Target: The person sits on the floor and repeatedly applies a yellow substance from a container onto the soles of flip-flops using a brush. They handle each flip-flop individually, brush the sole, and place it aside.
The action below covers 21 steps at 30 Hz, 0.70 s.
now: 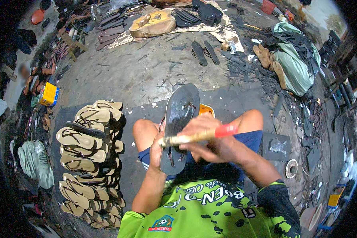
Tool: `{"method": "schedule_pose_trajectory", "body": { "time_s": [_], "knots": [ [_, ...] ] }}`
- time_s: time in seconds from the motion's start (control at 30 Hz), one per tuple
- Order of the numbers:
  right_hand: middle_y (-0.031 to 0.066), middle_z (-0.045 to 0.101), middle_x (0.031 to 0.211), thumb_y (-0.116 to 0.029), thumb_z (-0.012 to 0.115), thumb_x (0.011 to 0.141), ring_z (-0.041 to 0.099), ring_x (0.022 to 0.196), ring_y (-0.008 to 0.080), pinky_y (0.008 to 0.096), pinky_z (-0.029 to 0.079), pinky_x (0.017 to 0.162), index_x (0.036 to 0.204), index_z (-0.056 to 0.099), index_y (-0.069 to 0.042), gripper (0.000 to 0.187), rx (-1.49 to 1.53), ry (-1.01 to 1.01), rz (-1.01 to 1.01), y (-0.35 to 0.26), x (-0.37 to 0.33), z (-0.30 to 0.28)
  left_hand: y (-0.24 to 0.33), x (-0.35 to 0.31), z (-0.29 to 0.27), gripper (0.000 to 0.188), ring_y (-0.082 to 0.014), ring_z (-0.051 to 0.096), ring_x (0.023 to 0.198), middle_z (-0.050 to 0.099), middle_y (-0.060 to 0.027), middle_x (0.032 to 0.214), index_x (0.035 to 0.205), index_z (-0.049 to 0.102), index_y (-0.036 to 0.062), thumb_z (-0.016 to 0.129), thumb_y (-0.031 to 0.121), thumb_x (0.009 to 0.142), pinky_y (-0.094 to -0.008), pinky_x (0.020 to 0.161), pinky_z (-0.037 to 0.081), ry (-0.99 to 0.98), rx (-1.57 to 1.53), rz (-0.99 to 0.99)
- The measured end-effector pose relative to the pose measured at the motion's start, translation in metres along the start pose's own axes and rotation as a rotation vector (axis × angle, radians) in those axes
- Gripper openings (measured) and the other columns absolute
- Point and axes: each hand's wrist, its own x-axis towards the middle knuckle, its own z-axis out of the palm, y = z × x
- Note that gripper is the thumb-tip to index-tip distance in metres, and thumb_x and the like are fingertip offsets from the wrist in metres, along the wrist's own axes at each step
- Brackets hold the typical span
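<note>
My left hand (pixel 156 154) grips the edge of a black flip-flop (pixel 180 107), which is tilted upright in front of my lap with its dark strap showing. My right hand (pixel 208 139), smeared by motion, is closed round a stick-like tool with a pale wooden handle (pixel 178 139) and a red end. The handle lies across the flip-flop, and its far tip reaches close to my left hand. What that tip is cannot be made out. An orange-yellow object (pixel 206 110) is partly hidden behind the flip-flop and my right hand.
Stacked tan flip-flops (pixel 77 162) with black straps stand to my left. A black pair (pixel 204 52) lies ahead, before a worn wooden block (pixel 152 23) and dark soles (pixel 206 12). Green sacks (pixel 295 69) and scraps are at the right; a yellow tin (pixel 48 94) sits left.
</note>
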Motion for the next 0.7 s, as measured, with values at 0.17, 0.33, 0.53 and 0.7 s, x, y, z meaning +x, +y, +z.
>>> {"method": "schedule_pose_trajectory", "body": {
  "time_s": [0.17,0.33,0.53,0.7],
  "knots": [
    [0.0113,0.07,0.092,-0.019,0.074,0.083,0.068,0.083,0.0287,0.0385,0.051,0.069,0.101,0.067,-0.007,0.023,-0.108,0.471,0.298,0.039,0.003,-0.011,-0.007,-0.012,0.011,0.045,-0.0232,0.065,0.102,0.061,-0.0123,0.12,0.138,0.041,0.0037,0.033,0.032,0.105,-0.0348,0.087,0.056,-0.021,0.272,0.12],
    [0.0137,0.071,0.099,-0.023,0.069,0.089,0.069,0.086,0.0235,0.0352,0.052,0.074,0.107,0.07,-0.005,0.025,0.062,0.564,0.48,0.038,0.008,-0.04,0.002,-0.023,0.022,0.047,-0.0243,0.065,0.103,0.06,-0.0137,0.122,0.14,0.04,0.0036,0.034,0.035,0.105,-0.0358,0.085,0.057,-0.074,0.173,0.139],
    [0.0107,0.069,0.091,-0.016,0.072,0.087,0.065,0.085,0.0218,0.0333,0.049,0.079,0.103,0.067,-0.001,0.022,-0.448,0.499,0.248,0.038,-0.003,-0.012,0.003,-0.009,0.008,0.052,-0.0274,0.054,0.121,0.05,-0.0175,0.137,0.141,0.035,-0.004,0.033,0.033,0.105,-0.0418,0.102,0.045,-0.411,0.035,0.207],
    [0.0041,0.065,0.09,-0.013,0.068,0.089,0.061,0.085,0.0157,0.0306,0.048,0.08,0.101,0.064,0.0,0.018,0.103,0.659,0.457,0.018,-0.015,-0.006,0.008,-0.013,0.025,0.047,-0.0255,0.058,0.115,0.055,-0.0162,0.132,0.135,0.045,-0.0026,0.036,0.031,0.104,-0.0404,0.099,0.048,-0.177,0.034,0.238]
  ]
}}
